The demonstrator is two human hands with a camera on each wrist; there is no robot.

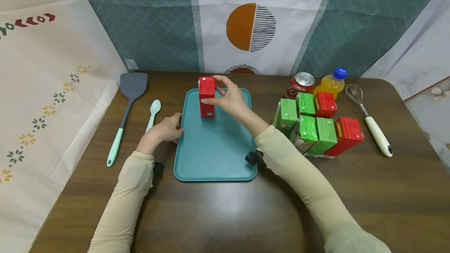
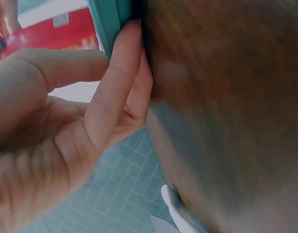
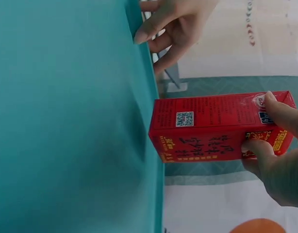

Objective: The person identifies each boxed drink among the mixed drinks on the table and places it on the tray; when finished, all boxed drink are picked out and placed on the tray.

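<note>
Sleeves (image 1: 306,182) flank the tray (image 1: 218,151), more cartons (image 1: 325,130) right, spoon (image 1: 155,107) left. Over its far left, the right hand (image 1: 230,97) pinches the red carton (image 1: 207,91), long axis upright; the left hand (image 1: 166,129) pinches the tray's rim.

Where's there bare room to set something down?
Free: the tray between the red carton and its near rim, and the table before it, between the sleeves. Crowded: the right side, where other cartons, can and bottle cluster beside the whisk.

The tray (image 1: 214,157) had room across its near half; to the right, cartons (image 1: 325,134), a can (image 1: 300,85) and a bottle (image 1: 331,84) blocked low passage.
</note>
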